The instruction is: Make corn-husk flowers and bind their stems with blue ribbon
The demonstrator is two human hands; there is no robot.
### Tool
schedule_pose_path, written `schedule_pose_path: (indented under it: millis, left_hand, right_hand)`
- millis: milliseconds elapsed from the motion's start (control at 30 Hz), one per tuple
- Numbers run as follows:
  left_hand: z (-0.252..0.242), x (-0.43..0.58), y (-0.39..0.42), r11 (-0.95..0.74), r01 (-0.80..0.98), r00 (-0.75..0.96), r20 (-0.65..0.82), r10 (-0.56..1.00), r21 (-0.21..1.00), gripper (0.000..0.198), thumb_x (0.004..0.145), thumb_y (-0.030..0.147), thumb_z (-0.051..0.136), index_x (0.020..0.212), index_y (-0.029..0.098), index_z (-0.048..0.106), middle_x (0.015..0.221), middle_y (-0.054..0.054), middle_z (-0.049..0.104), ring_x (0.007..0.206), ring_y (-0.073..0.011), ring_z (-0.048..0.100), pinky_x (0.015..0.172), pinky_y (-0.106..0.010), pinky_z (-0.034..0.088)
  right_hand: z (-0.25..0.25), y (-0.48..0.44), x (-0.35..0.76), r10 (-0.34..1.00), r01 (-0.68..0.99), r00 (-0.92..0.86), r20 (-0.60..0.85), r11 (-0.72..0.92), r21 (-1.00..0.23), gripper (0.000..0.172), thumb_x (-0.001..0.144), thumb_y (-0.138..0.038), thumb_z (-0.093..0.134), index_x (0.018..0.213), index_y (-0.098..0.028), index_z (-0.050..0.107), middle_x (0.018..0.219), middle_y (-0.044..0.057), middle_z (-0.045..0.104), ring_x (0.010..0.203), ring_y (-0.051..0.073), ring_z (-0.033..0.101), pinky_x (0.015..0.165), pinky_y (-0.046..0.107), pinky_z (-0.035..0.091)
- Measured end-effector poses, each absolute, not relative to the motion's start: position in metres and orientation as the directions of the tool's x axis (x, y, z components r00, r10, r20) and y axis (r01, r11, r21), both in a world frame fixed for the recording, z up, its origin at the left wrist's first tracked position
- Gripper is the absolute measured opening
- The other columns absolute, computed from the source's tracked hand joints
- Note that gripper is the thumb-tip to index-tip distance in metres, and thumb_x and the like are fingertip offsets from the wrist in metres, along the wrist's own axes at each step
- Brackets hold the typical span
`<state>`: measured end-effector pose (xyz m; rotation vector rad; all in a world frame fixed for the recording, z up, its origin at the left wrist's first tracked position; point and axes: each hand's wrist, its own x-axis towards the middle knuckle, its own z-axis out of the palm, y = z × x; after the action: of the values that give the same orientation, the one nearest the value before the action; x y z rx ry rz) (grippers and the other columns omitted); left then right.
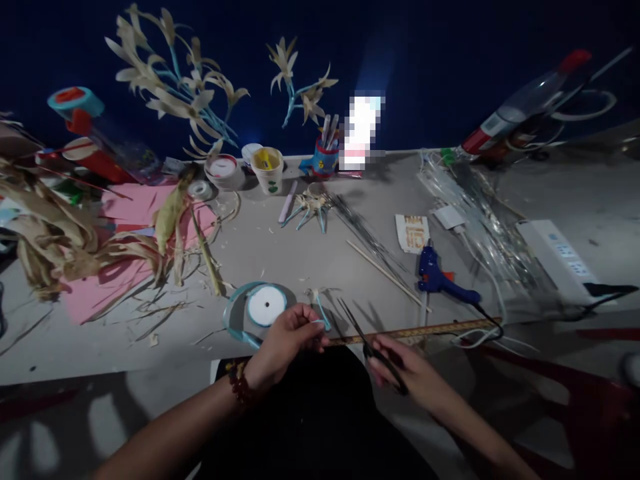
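Note:
At the table's near edge, my left hand point(295, 335) is closed in a pinch on a small piece with a blue-wrapped stem point(321, 320). Beside that wrist lies a white spool point(267, 305) with light blue ribbon point(234, 319) looped around it. My right hand point(397, 360) grips dark-handled scissors point(367, 343), their blades slightly apart and pointing up and left, clear of the stem. Farther back rests a cluster of blue-wrapped stems point(313, 205) with pale tops.
A blue glue gun point(445, 280) with a cable lies at right, near a bundle of wires point(370, 233) and a thin stick point(387, 275). Dried husks point(80, 247) and pink paper point(95, 297) cover the left. Paper cups point(267, 175) and a pen cup point(325, 160) stand behind.

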<state>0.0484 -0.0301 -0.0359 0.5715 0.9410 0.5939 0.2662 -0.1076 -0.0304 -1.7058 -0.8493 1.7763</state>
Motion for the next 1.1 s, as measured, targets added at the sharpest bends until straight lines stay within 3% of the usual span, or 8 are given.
schedule_pose_path:
  millis: [100,200,433,600,867,1100]
  left_hand:
    - [-0.039,0.051,-0.030,0.697,-0.200,0.441,-0.572,0.691,0.688,0.022,0.074,0.029,0.075,0.077,0.017,0.057,0.064,0.000,0.065,0.059,-0.0135,0.063,0.058,-0.026,0.050]
    - [-0.041,0.053,-0.030,0.691,-0.174,0.441,-0.572,0.692,0.701,0.019,0.077,0.028,0.073,0.080,0.018,0.058,0.065,-0.001,0.066,0.058,-0.0130,0.062,0.059,-0.026,0.049]
    - [-0.043,0.055,-0.032,0.690,-0.125,0.442,-0.582,0.682,0.713,0.017,0.080,0.028,0.070,0.082,0.018,0.057,0.070,-0.002,0.068,0.064,-0.0140,0.065,0.061,-0.027,0.052]
    - [-0.043,0.054,-0.031,0.677,-0.056,0.454,-0.586,0.672,0.734,0.016,0.083,0.026,0.068,0.083,0.017,0.054,0.070,-0.001,0.069,0.060,-0.0113,0.064,0.060,-0.024,0.052]
    - [-0.041,0.056,-0.030,0.691,-0.054,0.444,-0.603,0.663,0.721,0.018,0.081,0.025,0.070,0.081,0.017,0.053,0.067,0.000,0.068,0.062,-0.0115,0.065,0.060,-0.024,0.053]
    - [-0.041,0.056,-0.032,0.675,-0.053,0.419,-0.598,0.684,0.736,0.017,0.081,0.025,0.069,0.080,0.018,0.054,0.067,0.000,0.069,0.060,-0.0113,0.065,0.061,-0.025,0.054]
  right_hand:
    - [-0.040,-0.137,0.275,0.695,0.000,-0.069,-0.715,-0.717,-0.697,0.041,0.059,-0.053,0.082,0.071,-0.021,0.060,0.064,-0.002,0.052,0.056,0.013,0.046,0.052,0.024,0.040]
    - [-0.050,-0.150,0.270,0.701,-0.028,-0.069,-0.710,-0.712,-0.701,0.038,0.062,-0.052,0.081,0.077,-0.021,0.065,0.071,0.001,0.055,0.064,0.016,0.050,0.059,0.027,0.044]
    - [-0.052,-0.135,0.242,0.734,-0.073,-0.189,-0.653,-0.673,-0.736,0.044,0.069,-0.062,0.071,0.080,-0.021,0.059,0.075,0.001,0.052,0.073,0.018,0.050,0.068,0.028,0.042]
    - [-0.054,-0.129,0.235,0.752,-0.103,-0.233,-0.617,-0.650,-0.753,0.048,0.073,-0.067,0.066,0.079,-0.021,0.051,0.075,-0.002,0.045,0.071,0.015,0.045,0.068,0.027,0.039]
    - [-0.063,-0.130,0.229,0.750,-0.124,-0.233,-0.619,-0.654,-0.746,0.038,0.080,-0.056,0.065,0.081,-0.022,0.048,0.073,-0.004,0.039,0.065,0.012,0.039,0.062,0.025,0.035]
    - [-0.064,-0.129,0.224,0.776,-0.108,-0.170,-0.607,-0.627,-0.772,0.036,0.079,-0.053,0.066,0.079,-0.022,0.048,0.074,-0.004,0.040,0.067,0.013,0.040,0.063,0.025,0.037]
